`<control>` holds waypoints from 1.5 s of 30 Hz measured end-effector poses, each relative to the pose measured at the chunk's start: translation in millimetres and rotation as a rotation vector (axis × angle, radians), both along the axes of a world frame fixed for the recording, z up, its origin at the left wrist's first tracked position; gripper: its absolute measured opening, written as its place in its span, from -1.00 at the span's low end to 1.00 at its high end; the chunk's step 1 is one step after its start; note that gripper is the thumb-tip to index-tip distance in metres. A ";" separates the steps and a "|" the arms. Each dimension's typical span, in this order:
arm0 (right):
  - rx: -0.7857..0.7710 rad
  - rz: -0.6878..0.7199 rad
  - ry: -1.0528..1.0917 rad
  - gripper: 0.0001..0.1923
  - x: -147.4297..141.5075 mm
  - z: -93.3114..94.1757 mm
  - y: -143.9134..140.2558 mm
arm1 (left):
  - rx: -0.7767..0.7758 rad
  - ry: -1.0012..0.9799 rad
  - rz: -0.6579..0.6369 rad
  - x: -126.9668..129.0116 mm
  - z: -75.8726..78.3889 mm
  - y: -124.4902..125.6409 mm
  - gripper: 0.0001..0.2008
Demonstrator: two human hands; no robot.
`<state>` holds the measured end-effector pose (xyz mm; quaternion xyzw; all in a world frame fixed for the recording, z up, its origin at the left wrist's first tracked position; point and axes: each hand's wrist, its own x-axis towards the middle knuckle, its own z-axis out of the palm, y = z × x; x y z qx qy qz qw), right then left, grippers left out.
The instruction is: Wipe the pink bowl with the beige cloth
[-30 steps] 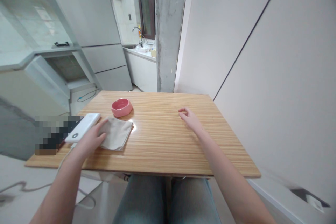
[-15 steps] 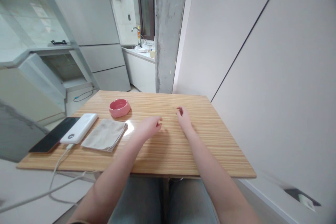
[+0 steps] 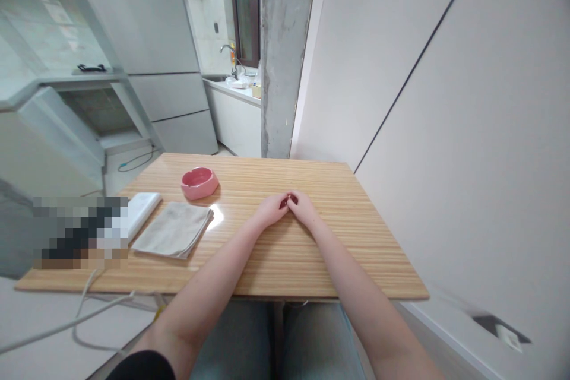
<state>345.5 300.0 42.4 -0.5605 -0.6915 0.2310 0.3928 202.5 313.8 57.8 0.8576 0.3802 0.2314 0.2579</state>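
Over the middle of the table, my left hand (image 3: pixel 272 209) and my right hand (image 3: pixel 303 208) meet at the fingertips. Both have their fingers bent inward and closed. Whatever lies between the fingertips, if anything, is hidden or too small to make out. To the left of my left hand lies a folded grey cloth (image 3: pixel 173 230). Behind the cloth stands a pink ashtray (image 3: pixel 199 184) with notches in its rim.
The wooden table (image 3: pixel 356 249) has a white power bank (image 3: pixel 145 211) on its left side, partly covered by a pixelated patch. A white cable (image 3: pixel 80 323) hangs off the front left. A pale wall (image 3: pixel 423 130) rises on the right, a concrete pillar (image 3: pixel 285 71) behind.
My hands were apart over the table; the left has moved right and the right slightly left, so their fingertips now touch. The cloth and ashtray stay in place on the table.
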 end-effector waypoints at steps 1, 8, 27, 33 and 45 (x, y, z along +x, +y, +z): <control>-0.001 0.002 -0.004 -0.78 0.2 0.6 -0.5 | 0.001 -0.001 0.000 -0.4 0.6 0.5 -0.72; -0.009 -0.013 -0.032 -0.77 -0.5 5.1 -3.8 | 0.009 0.019 -0.001 -0.2 1.1 -0.5 -0.73; -0.163 -0.107 0.168 -0.74 3.1 4.8 0.2 | 0.237 0.308 1.010 -155.5 34.5 28.9 -0.66; -0.196 -0.165 0.306 -0.71 5.9 0.2 4.3 | 0.283 0.289 0.931 -140.1 32.6 34.5 -0.77; 0.033 -0.209 0.615 -0.58 13.1 -1.7 11.6 | 0.305 0.075 0.048 -14.0 26.4 -30.9 -0.90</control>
